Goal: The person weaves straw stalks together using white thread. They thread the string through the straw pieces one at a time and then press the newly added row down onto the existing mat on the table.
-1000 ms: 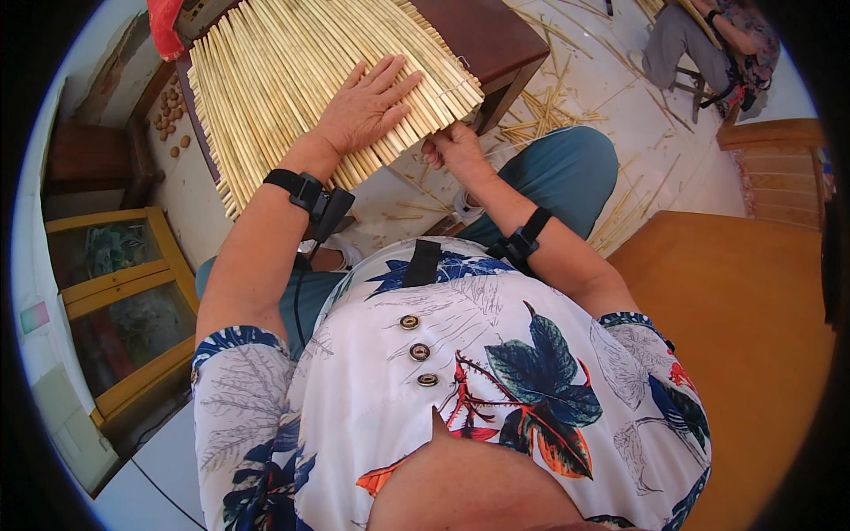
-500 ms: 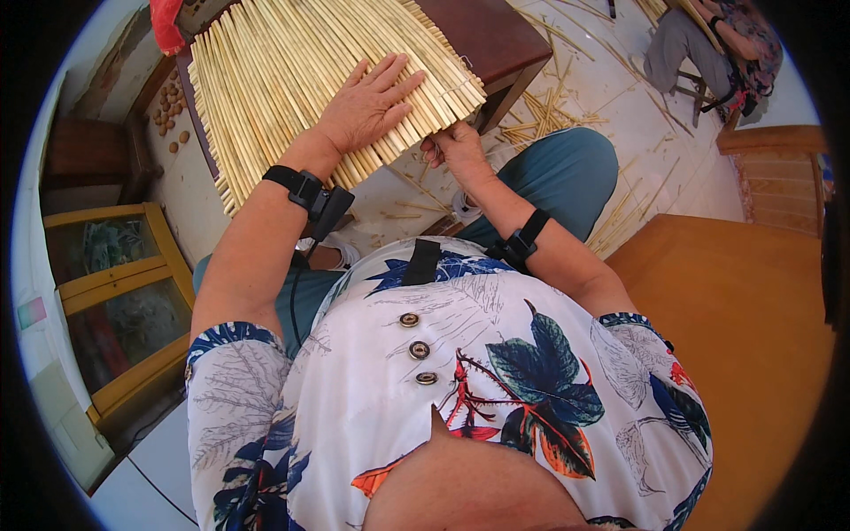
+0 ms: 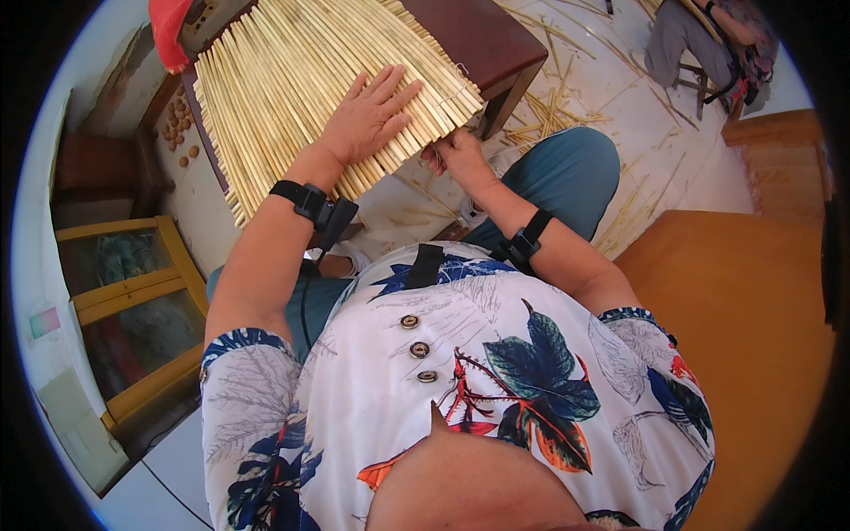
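A mat of pale yellow straw stalks (image 3: 292,80) lies across a dark brown wooden table (image 3: 496,44). My left hand (image 3: 367,119) rests flat on the mat, fingers spread, pressing the stalks down near the mat's near edge. Just below that edge my right hand (image 3: 456,155) is curled, its fingers pinching at the ends of the stalks; what exactly it grips is hidden by the hand. Both wrists wear black bands.
Loose straw (image 3: 567,115) litters the pale floor right of the table. A seated person (image 3: 708,44) is at the top right. A yellow-framed glass cabinet (image 3: 124,301) stands at left, an orange-brown surface (image 3: 753,336) at right, a red cloth (image 3: 168,31) at the table's far corner.
Nothing has clearly moved; my left hand stays flat on the mat and my right hand stays at its near edge.
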Motion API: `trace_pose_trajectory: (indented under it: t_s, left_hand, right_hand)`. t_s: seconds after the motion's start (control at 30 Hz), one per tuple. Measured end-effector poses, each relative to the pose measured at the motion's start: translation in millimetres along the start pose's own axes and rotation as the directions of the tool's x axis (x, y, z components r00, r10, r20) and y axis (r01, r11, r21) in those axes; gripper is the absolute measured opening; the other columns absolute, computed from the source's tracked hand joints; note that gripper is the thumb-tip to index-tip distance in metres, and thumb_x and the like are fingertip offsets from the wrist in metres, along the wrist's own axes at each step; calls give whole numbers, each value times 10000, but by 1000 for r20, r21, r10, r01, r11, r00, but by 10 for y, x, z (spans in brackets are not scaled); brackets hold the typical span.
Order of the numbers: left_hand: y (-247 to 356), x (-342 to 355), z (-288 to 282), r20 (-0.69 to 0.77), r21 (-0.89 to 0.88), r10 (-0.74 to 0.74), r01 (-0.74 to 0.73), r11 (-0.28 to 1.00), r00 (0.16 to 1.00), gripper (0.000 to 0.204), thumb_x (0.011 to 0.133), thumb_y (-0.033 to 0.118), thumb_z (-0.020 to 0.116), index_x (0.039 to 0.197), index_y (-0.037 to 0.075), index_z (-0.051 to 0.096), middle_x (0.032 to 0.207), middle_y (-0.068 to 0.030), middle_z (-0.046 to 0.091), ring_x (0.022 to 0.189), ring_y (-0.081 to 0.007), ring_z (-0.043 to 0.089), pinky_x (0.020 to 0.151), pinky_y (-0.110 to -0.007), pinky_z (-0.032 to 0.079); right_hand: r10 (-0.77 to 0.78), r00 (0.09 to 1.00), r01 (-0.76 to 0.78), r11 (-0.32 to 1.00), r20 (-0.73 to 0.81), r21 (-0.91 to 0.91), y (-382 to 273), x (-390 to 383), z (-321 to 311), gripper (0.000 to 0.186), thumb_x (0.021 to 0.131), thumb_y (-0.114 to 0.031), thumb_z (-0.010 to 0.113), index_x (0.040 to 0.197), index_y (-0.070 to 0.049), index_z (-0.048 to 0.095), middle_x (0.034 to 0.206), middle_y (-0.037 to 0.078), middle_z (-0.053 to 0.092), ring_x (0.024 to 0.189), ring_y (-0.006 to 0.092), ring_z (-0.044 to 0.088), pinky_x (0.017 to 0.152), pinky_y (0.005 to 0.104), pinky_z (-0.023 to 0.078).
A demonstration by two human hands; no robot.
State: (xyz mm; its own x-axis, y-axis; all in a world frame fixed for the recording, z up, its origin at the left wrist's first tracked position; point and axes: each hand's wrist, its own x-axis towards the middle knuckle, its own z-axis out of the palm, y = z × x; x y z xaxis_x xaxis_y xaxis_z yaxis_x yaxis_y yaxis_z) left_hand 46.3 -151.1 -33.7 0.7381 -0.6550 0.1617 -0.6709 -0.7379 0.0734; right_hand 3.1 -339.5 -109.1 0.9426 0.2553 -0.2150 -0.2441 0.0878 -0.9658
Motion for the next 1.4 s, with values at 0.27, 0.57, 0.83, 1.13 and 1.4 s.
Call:
trace_pose_trajectory:
  t_s: [0.27, 0.57, 0.83, 1.13, 1.4]
  left_hand:
    - [13, -30, -71, 32, 10, -11, 10, 1000, 999, 506, 930, 394, 315, 1388, 180, 289, 1445, -122, 228, 1340, -282, 188, 1089, -429, 113]
    - [3, -45, -26, -28, 50, 10, -8, 999, 1000, 491, 937, 397, 303, 1386, 197, 294, 1437, -119, 250, 1330, -275, 218, 1088, -414, 128]
    - [11, -42, -47, -31, -17, -1, 0, 1000, 1000, 480, 927, 375, 355, 1375, 205, 321, 1433, -114, 261, 1326, -278, 228, 1086, -418, 131]
    - [10, -33, -36, -35, -9, -5, 4, 1000, 999, 461, 922, 343, 375, 1362, 209, 347, 1423, -111, 282, 1315, -282, 249, 1084, -411, 150]
    - [37, -33, -41, -9, 13, -22, 22, 1000, 1000, 469, 932, 376, 326, 1373, 216, 315, 1435, -105, 254, 1334, -262, 207, 1094, -418, 122]
  right_hand:
    - [11, 1000, -11, 1000, -6, -19, -41, -10, 50, 104, 893, -76, 461, 929, 11, 506, 676, 81, 593, 522, 145, 559, 441, 266, 457]
    - [-8, 1000, 10, 998, -27, 62, 39, -19, 48, 111, 903, -91, 455, 945, -9, 517, 716, 68, 594, 529, 116, 533, 445, 244, 448]
    - [16, 999, -12, 996, -43, 93, 18, -47, 76, 89, 897, -95, 491, 934, -26, 531, 712, 58, 599, 552, 111, 555, 459, 230, 454]
    - [4, 999, -2, 998, -37, 68, 33, -25, 77, 92, 898, -62, 442, 944, -7, 500, 684, 66, 578, 512, 121, 530, 427, 250, 438]
    - [21, 999, -19, 999, -42, 42, -10, -42, 85, 89, 903, -78, 442, 937, -17, 498, 685, 59, 572, 515, 109, 521, 435, 238, 427]
